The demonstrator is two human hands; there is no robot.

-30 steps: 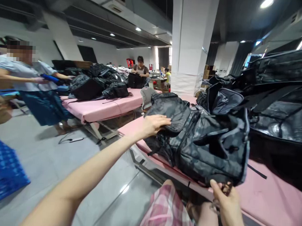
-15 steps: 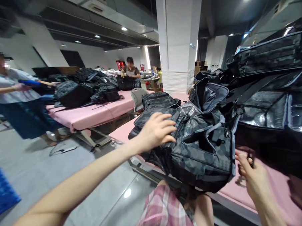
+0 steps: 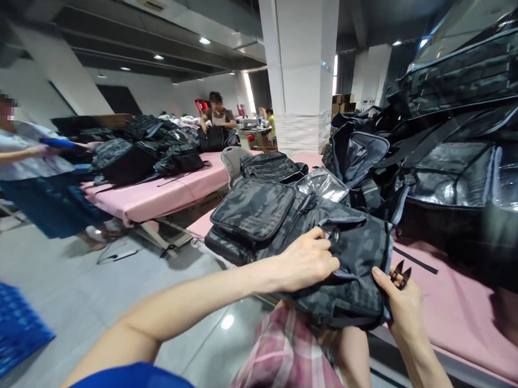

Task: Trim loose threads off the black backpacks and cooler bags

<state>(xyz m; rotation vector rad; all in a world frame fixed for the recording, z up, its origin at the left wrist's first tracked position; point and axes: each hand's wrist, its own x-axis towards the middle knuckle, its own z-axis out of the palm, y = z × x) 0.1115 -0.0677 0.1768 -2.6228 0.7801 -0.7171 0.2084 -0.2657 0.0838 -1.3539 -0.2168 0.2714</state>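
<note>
A dark camouflage backpack (image 3: 252, 208) lies across the table edge in front of my knees. My left hand (image 3: 307, 260) is closed on the fabric at the backpack's open pocket, with the fingertips partly hidden in its folds. At the right side of the backpack, my right hand (image 3: 404, 306) pinches the edge with thumb and fingers. Small dark thread snips (image 3: 401, 276) are also tucked in that hand, blades pointing up. A black strap (image 3: 417, 260) rests on the pink tabletop beyond.
A tall pile of similar bags (image 3: 453, 174) rises on the right of my pink table (image 3: 447, 305). Another pink table (image 3: 156, 192) on the left bears more bags. One person (image 3: 24, 149) stands beside it, another (image 3: 217, 115) works behind. A white pillar (image 3: 296, 70) stands ahead.
My left hand has come down from above the backpack and closed on its pocket fabric. My right hand has moved left onto the backpack's edge, the snips still in it.
</note>
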